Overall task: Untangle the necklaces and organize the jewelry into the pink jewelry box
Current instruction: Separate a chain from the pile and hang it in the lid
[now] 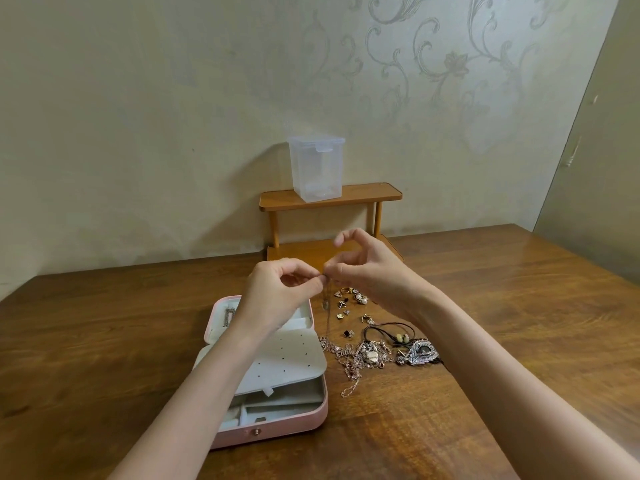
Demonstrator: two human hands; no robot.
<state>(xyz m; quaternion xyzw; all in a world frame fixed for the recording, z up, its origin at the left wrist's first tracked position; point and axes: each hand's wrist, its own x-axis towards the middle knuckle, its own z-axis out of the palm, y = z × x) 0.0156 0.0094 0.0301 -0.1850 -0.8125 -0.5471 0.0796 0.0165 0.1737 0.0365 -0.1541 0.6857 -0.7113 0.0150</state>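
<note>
Both hands meet above the table: the left hand (277,292) and right hand (367,268) each pinch a thin necklace chain (326,306) dangling below them. The open pink jewelry box (277,431) sits under the left wrist.

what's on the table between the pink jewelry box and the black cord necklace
In the head view, between pink jewelry box and black cord necklace: tangled rose-gold chains and small earrings.

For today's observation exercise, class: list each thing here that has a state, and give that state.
Pink jewelry box: open, lid back.
Thin chain: pinched by both hands, hanging.
Left hand: pinching the chain.
Right hand: pinching the chain.
Necklace pile: tangled on table.
Clear container: lid on.
</note>
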